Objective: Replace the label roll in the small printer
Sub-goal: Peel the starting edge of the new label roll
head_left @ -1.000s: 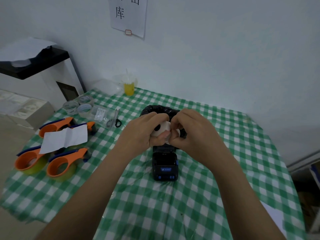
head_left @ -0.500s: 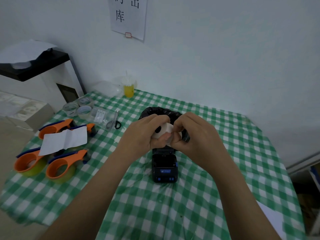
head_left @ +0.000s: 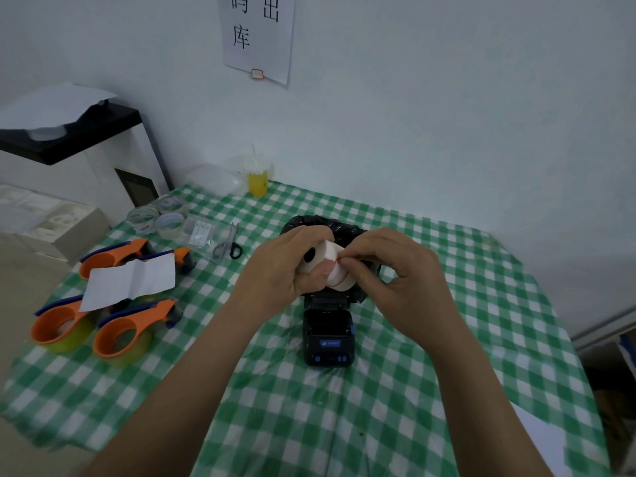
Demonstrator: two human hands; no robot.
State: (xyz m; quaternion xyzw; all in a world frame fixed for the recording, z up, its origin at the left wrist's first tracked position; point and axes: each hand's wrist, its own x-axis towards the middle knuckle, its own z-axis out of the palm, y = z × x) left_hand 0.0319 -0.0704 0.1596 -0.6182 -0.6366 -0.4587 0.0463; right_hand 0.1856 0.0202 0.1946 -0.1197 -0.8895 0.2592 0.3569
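Two hands hold one white label roll (head_left: 323,266) in the air, and everything else is placed around this grip. The left hand (head_left: 285,270) wraps the roll from the side, its thumb pressing on the front face and the fingers curled over the top, so the dark core hole stays visible. The right hand (head_left: 395,270) pinches at the outer layer of the roll with thumb and first finger, just at a thin red line there, which is probably a seal or the free end of the labels.

Directly below the grip, on the green checked tablecloth (head_left: 447,373), stands the small printer (head_left: 328,333) with its lid open; whether its bay is empty I cannot tell. Just behind the grip is a black bag (head_left: 347,228).

I judge the roll to be light and firm when squeezed on its flat sides, but the wound paper is thin, so it can loosen or telescope if the outer layer is pulled hard. The best hold is on the two flat faces or around the circumference, while the other hand peels only the free end.
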